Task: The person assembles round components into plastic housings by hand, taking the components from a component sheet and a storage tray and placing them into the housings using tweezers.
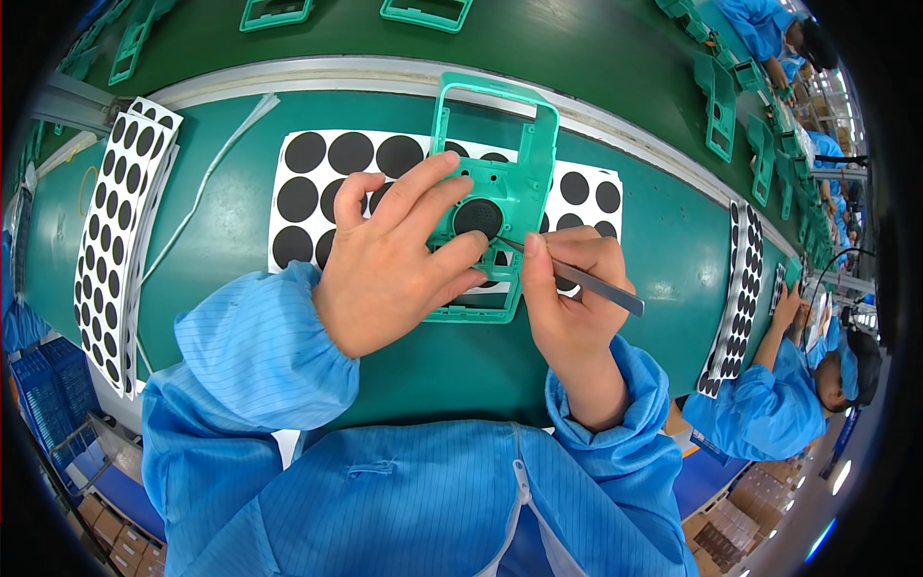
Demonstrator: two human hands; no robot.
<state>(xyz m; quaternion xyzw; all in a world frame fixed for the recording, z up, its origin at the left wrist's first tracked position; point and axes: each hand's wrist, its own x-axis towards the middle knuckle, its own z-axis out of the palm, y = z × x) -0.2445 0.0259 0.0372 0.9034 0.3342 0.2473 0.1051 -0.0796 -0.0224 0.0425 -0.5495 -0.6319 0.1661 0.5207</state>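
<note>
A green plastic housing [532, 144] with rectangular openings lies on a white sheet of black round stickers [306, 151]. Set in the housing's middle is a black round disc [478, 219] with a mesh-like surface. My left hand [394, 240] is spread over the housing's left side, index fingertip against the disc's lower edge and thumb just below it. Metal tweezers [611, 290] are pinched in my right hand [582, 298], their tip at the disc's lower right edge. The left fingers hide part of the housing.
More sticker sheets are stacked at the left [113, 240] and right [738, 298] of the green table [663, 317]. A pale strip [207, 183] lies left of the middle sheet. Beyond a metal rail, a green belt [577, 48] carries more housings. A co-worker [760, 409] sits at the right.
</note>
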